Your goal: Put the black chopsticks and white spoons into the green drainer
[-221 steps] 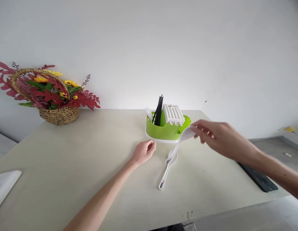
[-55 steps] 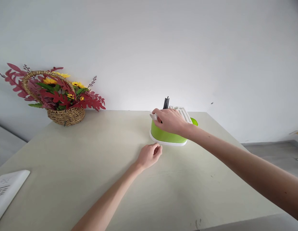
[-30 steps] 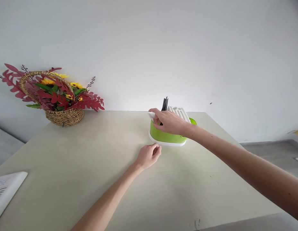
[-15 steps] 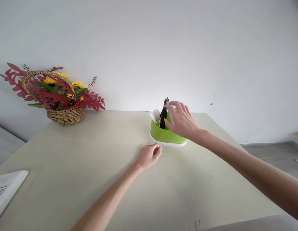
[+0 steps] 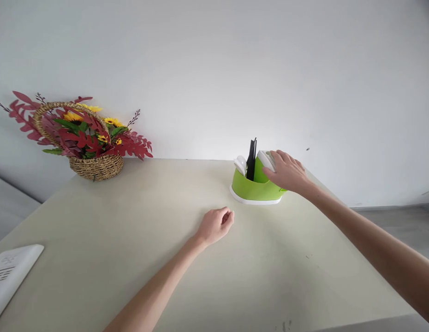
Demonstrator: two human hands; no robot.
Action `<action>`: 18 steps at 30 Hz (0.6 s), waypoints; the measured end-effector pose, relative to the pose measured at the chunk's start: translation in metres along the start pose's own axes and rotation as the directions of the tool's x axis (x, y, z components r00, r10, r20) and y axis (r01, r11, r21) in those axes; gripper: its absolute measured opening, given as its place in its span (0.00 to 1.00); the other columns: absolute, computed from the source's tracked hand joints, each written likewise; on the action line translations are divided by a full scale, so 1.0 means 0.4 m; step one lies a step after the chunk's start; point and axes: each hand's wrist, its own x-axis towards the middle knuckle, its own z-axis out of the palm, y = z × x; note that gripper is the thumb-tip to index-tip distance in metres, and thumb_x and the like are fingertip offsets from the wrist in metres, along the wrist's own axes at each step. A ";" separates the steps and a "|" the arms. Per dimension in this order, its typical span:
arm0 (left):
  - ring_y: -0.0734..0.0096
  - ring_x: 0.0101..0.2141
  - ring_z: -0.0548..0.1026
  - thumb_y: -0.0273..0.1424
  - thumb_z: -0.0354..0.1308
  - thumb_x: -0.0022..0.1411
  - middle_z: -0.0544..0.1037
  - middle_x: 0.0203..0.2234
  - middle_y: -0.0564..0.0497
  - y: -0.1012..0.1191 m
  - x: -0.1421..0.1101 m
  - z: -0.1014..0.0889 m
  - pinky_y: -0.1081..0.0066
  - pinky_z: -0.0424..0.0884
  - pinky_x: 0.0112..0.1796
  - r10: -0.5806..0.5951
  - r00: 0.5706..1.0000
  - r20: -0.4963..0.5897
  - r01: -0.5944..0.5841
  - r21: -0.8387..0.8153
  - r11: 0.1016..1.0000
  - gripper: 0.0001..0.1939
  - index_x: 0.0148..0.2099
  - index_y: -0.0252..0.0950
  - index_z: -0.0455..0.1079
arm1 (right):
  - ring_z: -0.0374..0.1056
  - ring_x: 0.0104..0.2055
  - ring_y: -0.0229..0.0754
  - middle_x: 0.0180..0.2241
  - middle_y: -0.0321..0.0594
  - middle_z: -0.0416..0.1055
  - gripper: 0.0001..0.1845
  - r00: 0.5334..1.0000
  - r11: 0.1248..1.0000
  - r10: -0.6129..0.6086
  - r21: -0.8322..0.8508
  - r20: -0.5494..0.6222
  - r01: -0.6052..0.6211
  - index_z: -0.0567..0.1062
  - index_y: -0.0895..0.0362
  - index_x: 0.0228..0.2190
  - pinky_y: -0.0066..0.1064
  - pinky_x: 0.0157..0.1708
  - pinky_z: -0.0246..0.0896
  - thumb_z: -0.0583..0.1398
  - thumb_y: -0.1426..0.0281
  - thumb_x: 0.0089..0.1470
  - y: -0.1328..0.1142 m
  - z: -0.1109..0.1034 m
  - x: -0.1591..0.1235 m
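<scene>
A green utensil holder with a white base stands toward the back of the table. White spoons lean at its left end, beside a bunch of black chopsticks. My right hand grips the holder over its white slotted block, thumb on the near side and fingers over the top. The hand hides most of that block and the holder's right end. Curled on the table in front and to the left, my left hand touches nothing but the tabletop; nothing shows in its fingers.
A wicker basket of red leaves and yellow flowers stands at the back left against the wall. The corner of a white object with dark lines lies at the left edge. The table's right edge runs beneath my right forearm.
The spoon once in my right hand now stands in the holder; the one on the table is gone from there. My right hand then took the holder's block, and the holder has shifted right.
</scene>
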 end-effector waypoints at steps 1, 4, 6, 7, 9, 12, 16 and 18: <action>0.73 0.21 0.64 0.40 0.48 0.73 0.71 0.20 0.56 0.000 0.000 0.000 0.68 0.57 0.28 -0.001 1.000 0.002 0.001 0.000 1.000 0.20 0.28 0.40 0.60 | 0.55 0.72 0.61 0.72 0.52 0.57 0.37 1.000 1.000 0.012 -0.007 0.010 -0.012 0.61 0.54 0.69 0.60 0.69 0.51 0.50 0.53 0.63 0.015 0.001 0.010; 0.74 0.21 0.62 0.40 0.47 0.73 0.68 0.19 0.57 0.000 -0.001 0.001 0.69 0.57 0.28 -0.002 1.000 0.004 0.002 -0.002 1.000 0.20 0.28 0.40 0.59 | 0.56 0.71 0.62 0.72 0.52 0.56 0.38 0.999 0.999 0.035 -0.022 0.035 -0.034 0.60 0.54 0.69 0.60 0.68 0.53 0.51 0.53 0.63 0.065 0.008 0.042; 0.74 0.21 0.62 0.40 0.47 0.73 0.67 0.19 0.58 0.000 -0.003 0.001 0.69 0.57 0.28 -0.006 1.000 0.002 0.006 -0.004 1.000 0.20 0.28 0.40 0.58 | 0.57 0.71 0.64 0.72 0.53 0.57 0.39 0.998 0.999 0.046 -0.028 0.043 -0.045 0.60 0.55 0.70 0.61 0.67 0.55 0.51 0.53 0.63 0.102 0.015 0.064; 0.74 0.21 0.62 0.40 0.47 0.73 0.67 0.19 0.57 0.000 -0.003 0.001 0.69 0.57 0.28 -0.009 1.000 0.003 0.009 -0.004 1.000 0.19 0.28 0.40 0.59 | 0.57 0.71 0.65 0.72 0.53 0.56 0.39 0.998 0.998 0.051 -0.031 0.048 -0.049 0.59 0.55 0.70 0.62 0.67 0.56 0.51 0.53 0.63 0.121 0.019 0.075; 0.74 0.21 0.62 0.40 0.47 0.73 0.68 0.20 0.57 0.001 -0.005 0.001 0.69 0.57 0.28 -0.015 1.000 0.004 0.015 -0.003 1.000 0.19 0.28 0.40 0.59 | 0.57 0.71 0.65 0.73 0.52 0.55 0.39 0.997 0.998 0.056 -0.034 0.060 -0.054 0.58 0.54 0.70 0.63 0.66 0.56 0.52 0.52 0.63 0.159 0.026 0.094; 0.73 0.22 0.63 0.40 0.47 0.73 0.69 0.20 0.56 0.000 -0.005 0.002 0.69 0.57 0.28 -0.020 1.000 0.009 0.020 -0.001 1.000 0.19 0.28 0.40 0.60 | 0.56 0.71 0.67 0.73 0.53 0.55 0.40 0.996 0.998 0.062 -0.020 0.071 -0.061 0.58 0.54 0.71 0.62 0.64 0.57 0.53 0.52 0.63 0.207 0.032 0.115; 0.73 0.22 0.63 0.40 0.47 0.73 0.69 0.20 0.56 0.001 -0.005 0.001 0.69 0.57 0.28 -0.027 1.000 0.003 0.027 0.003 1.000 0.19 0.28 0.40 0.60 | 0.59 0.69 0.70 0.71 0.64 0.57 0.39 0.997 0.999 0.048 0.010 0.053 -0.049 0.60 0.60 0.70 0.58 0.61 0.57 0.52 0.54 0.66 0.236 0.024 0.125; 0.73 0.22 0.63 0.40 0.47 0.73 0.69 0.20 0.57 0.004 -0.006 -0.001 0.69 0.57 0.28 -0.028 1.000 -0.001 0.028 0.004 1.000 0.19 0.28 0.40 0.60 | 0.60 0.68 0.68 0.69 0.66 0.60 0.37 0.999 0.999 0.036 0.025 0.029 -0.037 0.62 0.62 0.69 0.56 0.61 0.56 0.51 0.55 0.67 0.234 0.020 0.115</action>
